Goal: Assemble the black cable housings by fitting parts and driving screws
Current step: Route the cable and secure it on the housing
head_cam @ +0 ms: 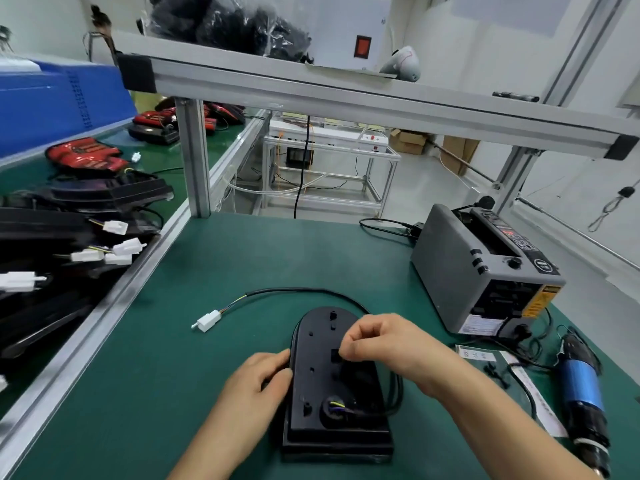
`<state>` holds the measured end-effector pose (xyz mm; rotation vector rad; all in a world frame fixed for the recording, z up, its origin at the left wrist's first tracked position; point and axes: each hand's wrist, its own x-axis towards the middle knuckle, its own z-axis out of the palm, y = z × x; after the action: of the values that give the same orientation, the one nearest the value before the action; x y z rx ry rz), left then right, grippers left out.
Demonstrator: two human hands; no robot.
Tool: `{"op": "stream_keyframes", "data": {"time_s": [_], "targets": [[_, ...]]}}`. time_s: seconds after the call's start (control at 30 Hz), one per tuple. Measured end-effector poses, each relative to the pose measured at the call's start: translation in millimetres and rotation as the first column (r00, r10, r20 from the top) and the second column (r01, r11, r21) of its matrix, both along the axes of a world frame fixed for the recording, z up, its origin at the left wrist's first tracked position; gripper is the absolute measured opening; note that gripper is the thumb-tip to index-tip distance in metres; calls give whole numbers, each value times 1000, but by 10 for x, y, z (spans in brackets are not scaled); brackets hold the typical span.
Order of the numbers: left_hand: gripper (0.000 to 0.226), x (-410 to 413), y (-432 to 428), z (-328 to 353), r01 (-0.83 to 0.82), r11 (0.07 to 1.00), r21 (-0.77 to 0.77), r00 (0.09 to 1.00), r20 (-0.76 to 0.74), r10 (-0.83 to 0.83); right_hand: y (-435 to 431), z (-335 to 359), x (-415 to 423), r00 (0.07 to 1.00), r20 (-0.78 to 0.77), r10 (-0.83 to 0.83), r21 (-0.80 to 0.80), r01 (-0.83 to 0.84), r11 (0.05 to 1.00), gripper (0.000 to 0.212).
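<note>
Black housing [313, 341] lies flat on the green mat [194, 393], its cable [294, 290] looping to a white plug [207, 321]. The left hand [256, 379] curls round its left edge; the right hand [377, 341] bunches its fingertips over the middle, any hold unclear.

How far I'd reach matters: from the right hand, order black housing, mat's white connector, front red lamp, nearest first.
1. black housing, under the right hand.
2. white connector, left on the mat.
3. red lamp, far left bench.

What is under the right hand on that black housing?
The right hand is curled over a rectangular slot in the black housing. Its fingertips may pinch something small, but they hide it.
</note>
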<state>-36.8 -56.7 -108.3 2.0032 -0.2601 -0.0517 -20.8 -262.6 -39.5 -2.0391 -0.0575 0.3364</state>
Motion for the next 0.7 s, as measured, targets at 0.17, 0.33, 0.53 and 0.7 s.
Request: {"op": "stream_keyframes", "data": {"time_s": [0.17, 0.33, 0.53, 0.7], "targets": [[34, 6, 14, -57, 2, 999, 35, 999, 33, -3, 198, -12, 15, 998, -1, 56, -35, -56, 998, 17], [34, 2, 21, -75, 1, 999, 42, 1000, 29, -2, 233, -52, 27, 994, -17, 104, -119, -105, 987, 16], [37, -1, 27, -97, 3, 999, 41, 1000, 28, -4, 267, -88, 49, 997, 7, 73, -160, -71, 985, 15], [37, -6, 22, -93, -3, 999, 44, 1000, 30, 2, 299, -120, 52, 999, 33, 40, -218, -32, 976, 19]]}}
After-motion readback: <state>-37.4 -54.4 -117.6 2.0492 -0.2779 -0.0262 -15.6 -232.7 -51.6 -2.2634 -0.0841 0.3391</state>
